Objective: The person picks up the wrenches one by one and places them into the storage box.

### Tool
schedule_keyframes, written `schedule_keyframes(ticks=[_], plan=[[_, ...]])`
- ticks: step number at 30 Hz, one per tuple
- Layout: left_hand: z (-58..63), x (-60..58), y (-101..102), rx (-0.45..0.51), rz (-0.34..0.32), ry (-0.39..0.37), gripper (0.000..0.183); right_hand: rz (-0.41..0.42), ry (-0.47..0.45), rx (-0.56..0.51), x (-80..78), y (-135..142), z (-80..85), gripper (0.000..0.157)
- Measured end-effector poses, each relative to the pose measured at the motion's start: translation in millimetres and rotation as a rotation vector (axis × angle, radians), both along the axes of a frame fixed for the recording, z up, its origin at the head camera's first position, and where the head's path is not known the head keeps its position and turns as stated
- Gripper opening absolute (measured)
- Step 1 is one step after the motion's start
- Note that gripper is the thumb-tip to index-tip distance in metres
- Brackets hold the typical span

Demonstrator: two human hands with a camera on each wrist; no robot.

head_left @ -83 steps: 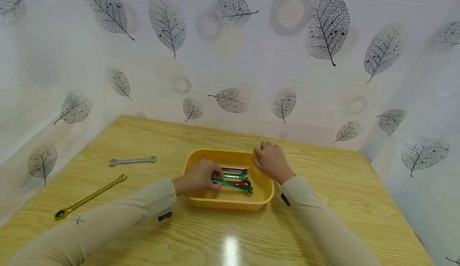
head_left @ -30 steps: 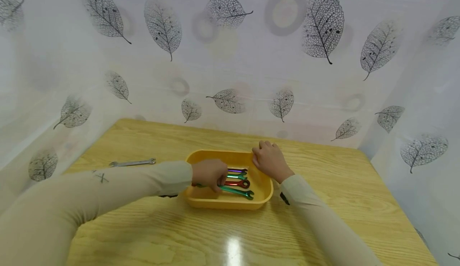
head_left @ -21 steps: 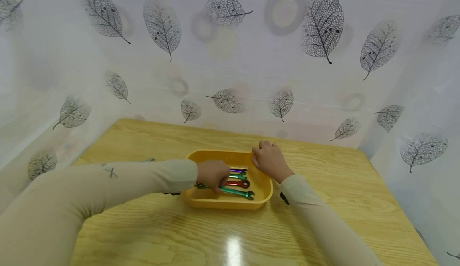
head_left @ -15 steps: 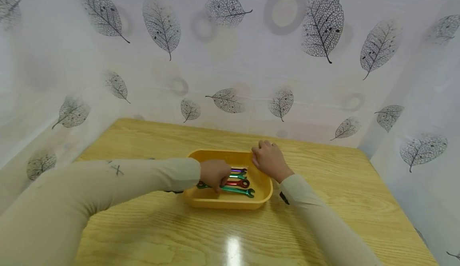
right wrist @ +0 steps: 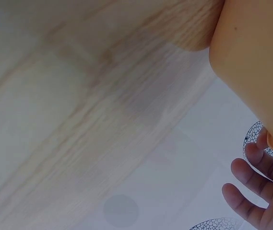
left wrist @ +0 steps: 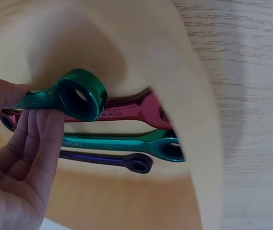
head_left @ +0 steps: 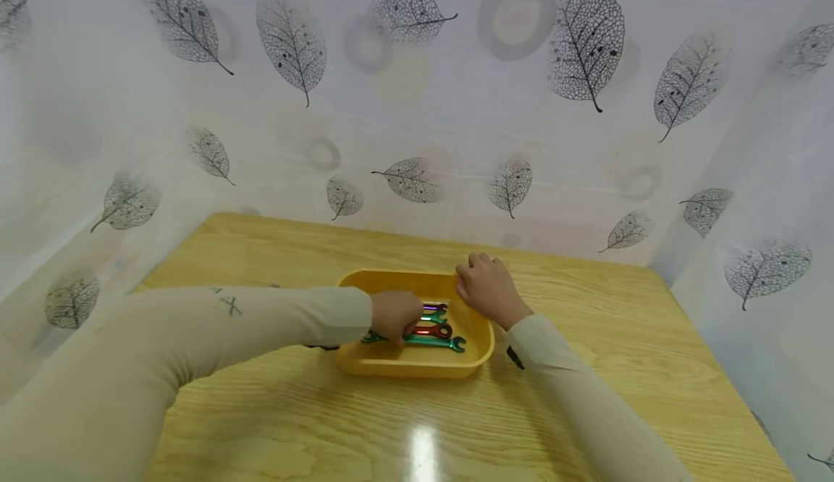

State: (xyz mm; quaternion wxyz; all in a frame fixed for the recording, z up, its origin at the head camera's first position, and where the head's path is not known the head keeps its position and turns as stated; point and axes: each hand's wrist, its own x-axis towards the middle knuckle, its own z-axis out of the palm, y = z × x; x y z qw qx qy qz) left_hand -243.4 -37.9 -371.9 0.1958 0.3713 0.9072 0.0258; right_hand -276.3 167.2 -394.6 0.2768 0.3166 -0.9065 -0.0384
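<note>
Inside a yellow plastic basin (head_left: 417, 370), my left hand (head_left: 394, 315) pinches a large green combination wrench between thumb and fingers. Its ring end (left wrist: 81, 96) faces the left wrist camera, and its open end (head_left: 457, 344) points right, at the front of the row. Behind it lie a red ratchet wrench (left wrist: 126, 111), a second green wrench (left wrist: 126, 143) and a thin purple wrench (left wrist: 105, 159), roughly parallel. At the basin's back right corner, my right hand (head_left: 490, 290) grips the rim. The right wrist view shows its fingers (right wrist: 256, 172) curving outside the wall.
The basin stands on a wood-grain table (head_left: 586, 308). Left of it, one tip of a silver wrench (head_left: 275, 286) peeks out behind my left sleeve (head_left: 260, 315). A white curtain (head_left: 417, 106) printed with leaves encloses the back and sides.
My left hand has shifted right with the green wrench, which now lies more nearly parallel to the others. My left arm now covers the gold wrench and most of the silver one. My right hand stays put.
</note>
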Motion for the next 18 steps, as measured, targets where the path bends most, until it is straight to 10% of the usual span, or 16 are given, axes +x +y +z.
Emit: schedule_keyframes(ticks=[18], plan=[[-6.1, -4.7, 8.8, -0.059, -0.023, 0.004, 0.025, -0.012, -0.036, 0.004, -1.1, 0.7, 0.9, 0.013]])
